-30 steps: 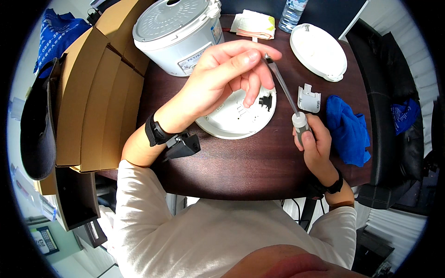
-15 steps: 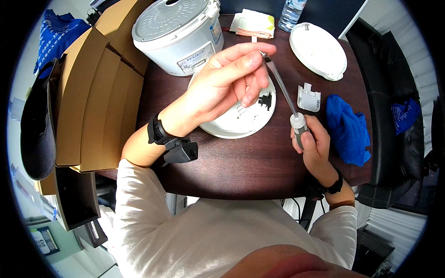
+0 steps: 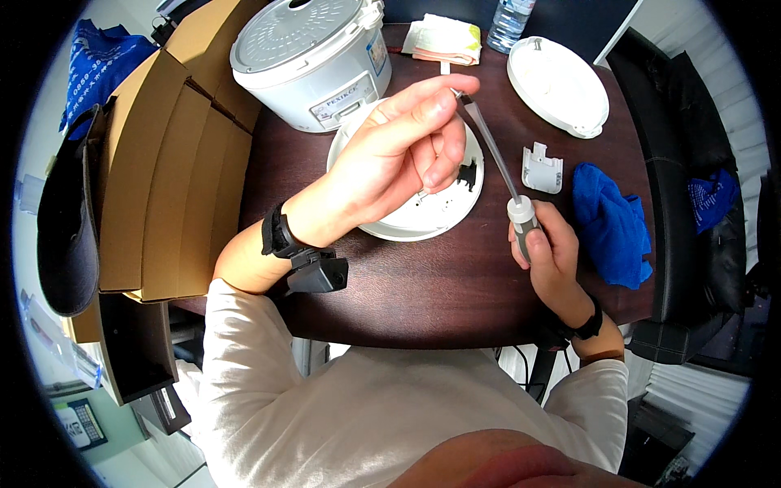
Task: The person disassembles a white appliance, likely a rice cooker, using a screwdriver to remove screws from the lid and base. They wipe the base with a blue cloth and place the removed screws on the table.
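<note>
My right hand (image 3: 555, 254) is wrapped round the grey-and-white handle of a screwdriver (image 3: 496, 150), whose long shaft slants up and to the left. At the shaft's tip, the thumb and forefinger of my left hand (image 3: 394, 159) are pinched together. A small thing shows by that tip, too small to make out. Under my left hand lies a round white lid-like part (image 3: 407, 226), partly hidden by it, with a black piece (image 3: 468, 174) on its right side. To the right of the shaft sits a small white plastic part (image 3: 543, 171).
A white rice cooker (image 3: 313, 69) stands at the back left, beside cardboard boxes (image 3: 175, 179). Along the back are a folded cloth (image 3: 443, 41) and a water bottle (image 3: 510, 26). A white oval lid (image 3: 561, 85) and a blue cloth (image 3: 610, 228) lie on the right of the dark table (image 3: 407, 301).
Both hands and the screwdriver are almost where they were. The left fingers have shifted very slightly left by the screwdriver's tip, and the whole view has moved a little.
</note>
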`<state>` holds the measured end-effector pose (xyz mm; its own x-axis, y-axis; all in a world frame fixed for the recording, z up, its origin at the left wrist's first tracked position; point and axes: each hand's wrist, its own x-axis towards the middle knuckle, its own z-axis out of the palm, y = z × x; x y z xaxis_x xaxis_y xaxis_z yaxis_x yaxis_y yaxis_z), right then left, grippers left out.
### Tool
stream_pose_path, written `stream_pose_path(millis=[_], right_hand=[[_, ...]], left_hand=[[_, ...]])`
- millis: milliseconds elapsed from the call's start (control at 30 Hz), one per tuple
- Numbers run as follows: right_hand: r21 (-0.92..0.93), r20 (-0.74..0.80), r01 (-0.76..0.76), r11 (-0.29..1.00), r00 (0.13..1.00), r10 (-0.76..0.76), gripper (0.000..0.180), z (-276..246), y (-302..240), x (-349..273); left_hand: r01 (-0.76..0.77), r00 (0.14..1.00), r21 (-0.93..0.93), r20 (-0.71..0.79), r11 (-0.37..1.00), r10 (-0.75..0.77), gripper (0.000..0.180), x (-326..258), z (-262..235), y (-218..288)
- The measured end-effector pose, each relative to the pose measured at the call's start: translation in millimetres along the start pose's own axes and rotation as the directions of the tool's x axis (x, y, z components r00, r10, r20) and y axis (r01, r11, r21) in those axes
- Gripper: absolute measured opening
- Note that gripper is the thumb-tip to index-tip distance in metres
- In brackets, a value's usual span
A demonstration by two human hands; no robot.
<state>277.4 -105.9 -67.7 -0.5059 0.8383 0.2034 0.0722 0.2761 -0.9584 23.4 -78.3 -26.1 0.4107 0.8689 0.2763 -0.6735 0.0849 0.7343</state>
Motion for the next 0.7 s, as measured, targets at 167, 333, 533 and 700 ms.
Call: stream_pose_path(millis=[167, 333, 533, 700], right_hand=[[-0.018, 0.053, -0.039, 0.999, 0.998, 0.04, 0.028, -0.4, 1.8, 1.2], [-0.135, 0.047, 0.007, 0.991, 0.999, 0.0, 0.024, 0.5, 4.9, 3.7], [-0.184, 0.086, 0.002, 0.983, 0.996, 0.014, 0.017, 2.2, 4.7, 3.5], [-0.178, 0.089, -0.025, 0.984, 0.995, 0.042, 0.016, 3.1, 3.7, 3.3]], left_hand=[[-0.063, 0.993, -0.007, -0.095, 0.998, 0.062, 0.031, 1.2, 1.2, -6.5], [-0.061, 0.984, 0.194, -0.15, 0.979, 0.091, 0.03, 1.7, 4.5, -8.4], [-0.027, 0.983, 0.165, -0.177, 0.986, 0.057, 0.031, 1.0, 7.8, -10.0], [-0.05, 0.985, 0.194, -0.152, 0.98, 0.08, 0.031, 1.2, 5.6, -12.0]])
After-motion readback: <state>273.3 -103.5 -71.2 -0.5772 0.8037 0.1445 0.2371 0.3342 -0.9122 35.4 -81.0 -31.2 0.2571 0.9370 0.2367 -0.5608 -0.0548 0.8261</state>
